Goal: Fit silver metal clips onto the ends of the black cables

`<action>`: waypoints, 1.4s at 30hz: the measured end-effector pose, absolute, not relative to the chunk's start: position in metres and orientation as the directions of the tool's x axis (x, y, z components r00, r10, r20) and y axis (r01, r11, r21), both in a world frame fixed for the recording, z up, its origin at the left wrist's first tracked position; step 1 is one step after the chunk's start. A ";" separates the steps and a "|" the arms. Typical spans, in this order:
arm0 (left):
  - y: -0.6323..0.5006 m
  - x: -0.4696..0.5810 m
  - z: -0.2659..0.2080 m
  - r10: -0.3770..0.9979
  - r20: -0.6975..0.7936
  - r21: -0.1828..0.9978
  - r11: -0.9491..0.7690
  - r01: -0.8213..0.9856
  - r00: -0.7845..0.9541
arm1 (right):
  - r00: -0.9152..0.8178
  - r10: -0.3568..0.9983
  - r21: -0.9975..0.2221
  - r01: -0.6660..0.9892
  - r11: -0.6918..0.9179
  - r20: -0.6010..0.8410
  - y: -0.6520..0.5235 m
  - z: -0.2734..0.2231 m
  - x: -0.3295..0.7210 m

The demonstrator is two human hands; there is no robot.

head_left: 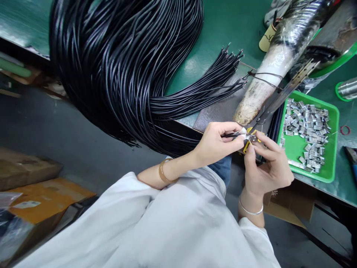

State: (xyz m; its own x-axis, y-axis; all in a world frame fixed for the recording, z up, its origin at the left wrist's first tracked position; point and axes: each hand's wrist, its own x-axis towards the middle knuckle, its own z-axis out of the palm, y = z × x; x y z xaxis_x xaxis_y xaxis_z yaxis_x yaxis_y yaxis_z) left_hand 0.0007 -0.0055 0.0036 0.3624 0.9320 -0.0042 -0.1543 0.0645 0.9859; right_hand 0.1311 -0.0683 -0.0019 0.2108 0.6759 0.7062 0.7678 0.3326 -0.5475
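Note:
My left hand is closed around the end of a black cable, thumb and forefinger pressed together. White wrapping covers one of its fingertips. Facing it, my right hand pinches a small silvery metal piece between thumb and fingers. Cable end and metal piece meet, or nearly meet, just under the tip of a slanted soldering iron; I cannot tell whether they touch. Behind the fingers shows a yellow object, mostly hidden. A thick bundle of black cables lies to the left, some ends with bare tips.
A green tray of small metal parts stands at the right. A plastic-wrapped duct slopes down above my hands. Solder spool, red ring and blue-handled tool lie at far right. Cardboard boxes sit lower left.

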 end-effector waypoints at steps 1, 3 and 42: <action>-0.005 0.000 0.003 0.930 -0.002 0.986 0.064 -0.154 0.368 | 0.218 0.675 -0.559 0.757 0.338 0.704 -0.069 -0.004 0.131; -0.003 -0.002 0.003 0.921 0.004 0.989 0.053 -0.138 0.388 | 0.224 0.686 -0.575 0.746 0.336 0.692 -0.071 -0.007 0.132; -0.006 -0.010 -0.005 0.913 0.003 0.999 0.020 -0.051 0.408 | 0.215 0.735 -0.567 0.778 0.269 0.644 -0.070 -0.009 0.133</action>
